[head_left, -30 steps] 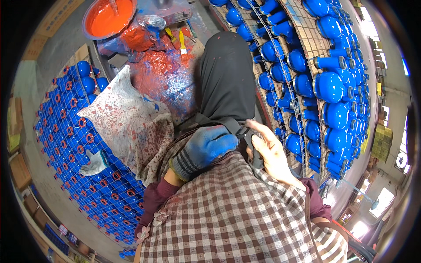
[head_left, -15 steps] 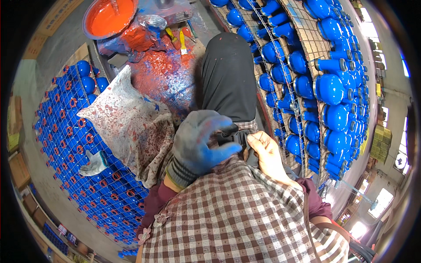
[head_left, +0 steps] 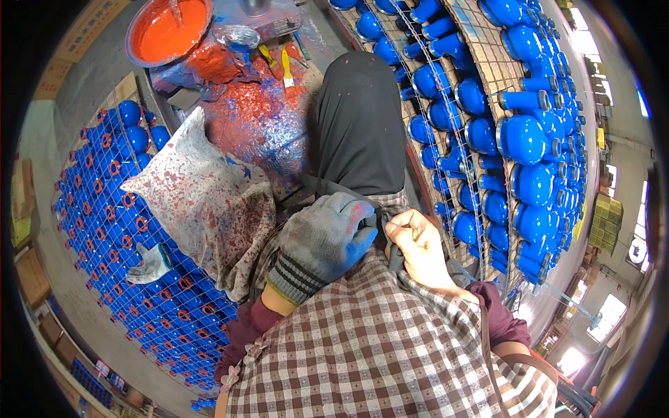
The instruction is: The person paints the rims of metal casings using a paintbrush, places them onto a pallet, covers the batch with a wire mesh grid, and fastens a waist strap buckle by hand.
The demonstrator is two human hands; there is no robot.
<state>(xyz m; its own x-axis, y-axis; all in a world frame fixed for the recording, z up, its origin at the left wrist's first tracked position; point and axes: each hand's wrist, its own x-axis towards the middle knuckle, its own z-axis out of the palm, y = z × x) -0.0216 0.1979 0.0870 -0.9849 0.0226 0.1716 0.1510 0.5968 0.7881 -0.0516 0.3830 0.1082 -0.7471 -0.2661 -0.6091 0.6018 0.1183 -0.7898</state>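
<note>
My left hand (head_left: 324,235), in a grey knitted glove with a blue-stained thumb and red-marked fingers, is curled closed in front of my waist. It grips part of a black strap (head_left: 334,187), which runs over my lap behind the fingers. Just to its right, my bare right hand (head_left: 420,251) pinches another stretch of black strap between thumb and fingers, and a loose piece hangs below the fingertips. Whatever joins the straps between the hands is mostly hidden. A brown-and-white checked apron (head_left: 348,334) covers my front, beneath both hands.
At left, a paint-speckled cloth (head_left: 209,202) lies near wire racks of blue parts and a spare glove (head_left: 150,263). An orange paint bowl (head_left: 171,31) and a yellow-handled brush (head_left: 287,66) are ahead. Racked glossy blue parts (head_left: 523,139) stand close on the right.
My left hand has closed from a spread grasp around a black buckle, which is now hidden. A black strap has come up across my lap. My right hand has shifted slightly left and down.
</note>
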